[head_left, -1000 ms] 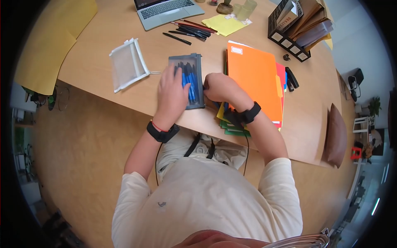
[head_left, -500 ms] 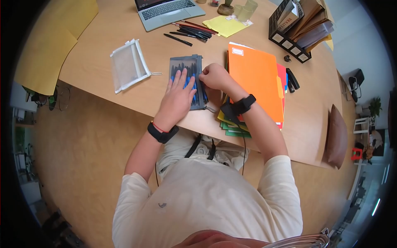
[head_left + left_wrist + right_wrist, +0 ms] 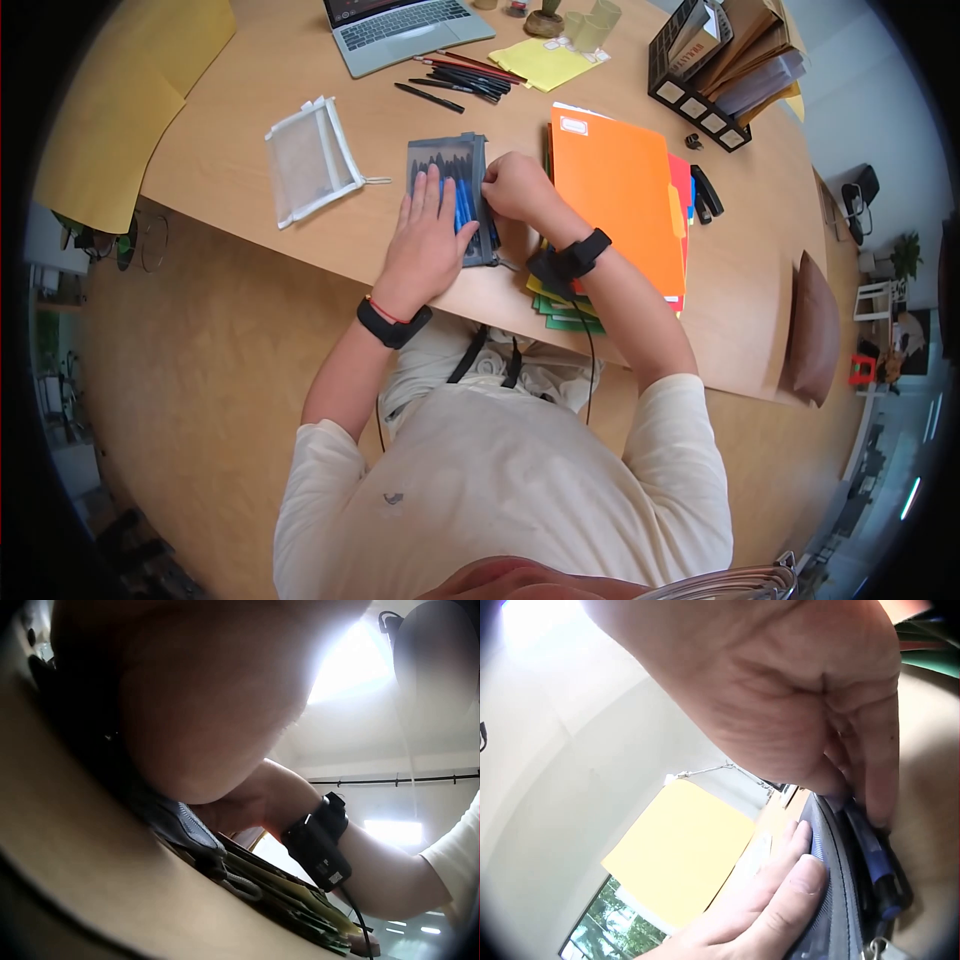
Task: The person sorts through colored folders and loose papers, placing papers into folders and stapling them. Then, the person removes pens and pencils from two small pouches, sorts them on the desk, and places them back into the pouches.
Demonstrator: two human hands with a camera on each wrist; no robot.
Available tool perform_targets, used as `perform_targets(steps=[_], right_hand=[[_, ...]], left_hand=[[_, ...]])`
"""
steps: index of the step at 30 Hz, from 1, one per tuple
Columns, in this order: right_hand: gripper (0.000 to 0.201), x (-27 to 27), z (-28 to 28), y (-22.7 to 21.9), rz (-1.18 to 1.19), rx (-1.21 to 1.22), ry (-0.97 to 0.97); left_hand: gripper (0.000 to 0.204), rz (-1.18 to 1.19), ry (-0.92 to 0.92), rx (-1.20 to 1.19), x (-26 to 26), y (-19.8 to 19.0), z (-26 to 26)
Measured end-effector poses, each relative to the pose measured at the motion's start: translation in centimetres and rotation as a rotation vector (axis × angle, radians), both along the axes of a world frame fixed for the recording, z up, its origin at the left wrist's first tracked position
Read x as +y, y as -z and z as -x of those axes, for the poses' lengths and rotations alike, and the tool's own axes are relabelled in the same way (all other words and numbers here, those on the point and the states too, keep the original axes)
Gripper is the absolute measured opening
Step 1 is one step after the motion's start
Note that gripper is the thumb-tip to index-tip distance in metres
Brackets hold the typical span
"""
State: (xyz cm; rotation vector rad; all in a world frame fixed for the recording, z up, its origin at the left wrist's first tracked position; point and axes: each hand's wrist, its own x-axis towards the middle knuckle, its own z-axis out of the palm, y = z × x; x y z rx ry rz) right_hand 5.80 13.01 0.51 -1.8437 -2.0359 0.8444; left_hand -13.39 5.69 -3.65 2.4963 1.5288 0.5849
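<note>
A grey zip pouch point(image 3: 420, 150) with a see-through front lies on the table, with several blue and black pens point(image 3: 463, 205) inside. My left hand point(image 3: 424, 240) rests flat on the pouch, fingers straight over the pens. At the pouch's right edge, my right hand point(image 3: 518, 187) has its fingers bent down. In the right wrist view those fingers pinch a blue pen point(image 3: 875, 859) lying along the zipped edge point(image 3: 832, 851). A zipper pull point(image 3: 236, 883) hangs at the near corner in the left wrist view.
Right of the pouch lies a stack of folders, an orange folder point(image 3: 615, 190) on top, with a black stapler point(image 3: 707, 195) beyond. A white mesh pouch point(image 3: 312, 165) lies left. Farther back are loose pens point(image 3: 465, 78), a laptop point(image 3: 410, 35), yellow paper point(image 3: 545, 62) and a file holder point(image 3: 700, 105).
My left hand has settled flat onto the pouch with its fingers spread straighter. My right hand has moved a little away from my body along the pouch's right edge.
</note>
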Motion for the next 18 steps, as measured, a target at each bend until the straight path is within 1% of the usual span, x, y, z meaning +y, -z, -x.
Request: perform_targets(steps=[2,4,5,7,8,10,11,14,16,18], right_hand=[[0.022,0.0,0.0,0.0,0.045,0.017,-0.004],[0.023,0.1,-0.1,0.1,0.121,0.064,-0.007],[0.023,0.0,-0.1,0.0,0.158,0.102,0.017],[0.024,-0.3,-0.1,-0.4,0.232,0.178,0.066],[0.025,-0.4,-0.1,-0.8,0.264,0.238,0.076],[0.028,-1.1,-0.5,-1.7,0.332,0.359,0.101],[0.031,-1.4,-0.4,-2.1,0.365,0.396,0.126],[0.039,-2.1,0.2,-3.1,0.439,0.491,0.183],[0.044,-3.0,0.8,-3.6,0.455,0.529,0.214],[0.044,-3.2,0.8,-3.2,0.419,0.504,0.176]], left_hand=[[0.073,0.012,0.012,0.006,0.1,0.3,0.2],[0.07,0.028,0.022,-0.026,0.1,0.3,0.3],[0.068,0.036,0.028,-0.042,0.1,0.3,0.4],[0.072,0.121,0.017,-0.091,-0.3,-0.1,0.9],[0.074,0.163,0.011,-0.116,-0.6,-0.6,1.0],[0.079,0.245,0.019,-0.102,-2.7,-3.7,1.2],[0.083,0.289,0.021,-0.094,-3.5,-4.6,1.3],[0.091,0.207,0.052,-0.138,-3.5,-2.7,1.9],[0.092,0.19,0.071,-0.087,-3.5,-2.3,2.0],[0.091,0.181,0.077,-0.049,-3.7,-2.3,1.9]])
